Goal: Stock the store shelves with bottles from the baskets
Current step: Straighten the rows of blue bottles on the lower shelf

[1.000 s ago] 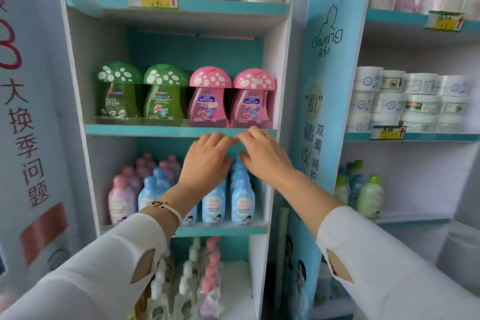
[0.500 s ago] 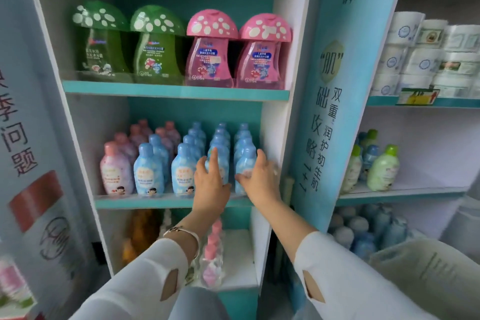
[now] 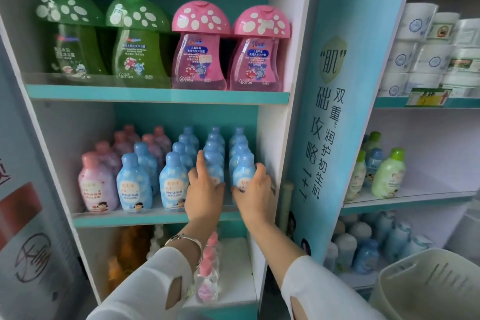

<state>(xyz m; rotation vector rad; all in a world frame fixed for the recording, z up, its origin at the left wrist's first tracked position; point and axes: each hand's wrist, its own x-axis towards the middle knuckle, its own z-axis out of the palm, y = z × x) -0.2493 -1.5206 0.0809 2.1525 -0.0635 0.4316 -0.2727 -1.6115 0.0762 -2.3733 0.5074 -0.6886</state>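
Note:
On the middle shelf stand rows of small blue bottles and, at the left, pink bottles. My left hand rests against the front blue bottle of the second row from the right, forefinger raised. My right hand wraps around the front blue bottle of the rightmost row, which stands on the shelf. A pale basket shows at the bottom right.
The shelf above holds two green mushroom-cap bottles and two pink ones. Pump bottles stand on the shelf below. A blue divider panel separates the right bay, which holds white jars and green-capped bottles.
Both hands came down from the edge of the upper shelf to the front blue bottles on the middle shelf. The view dropped with them.

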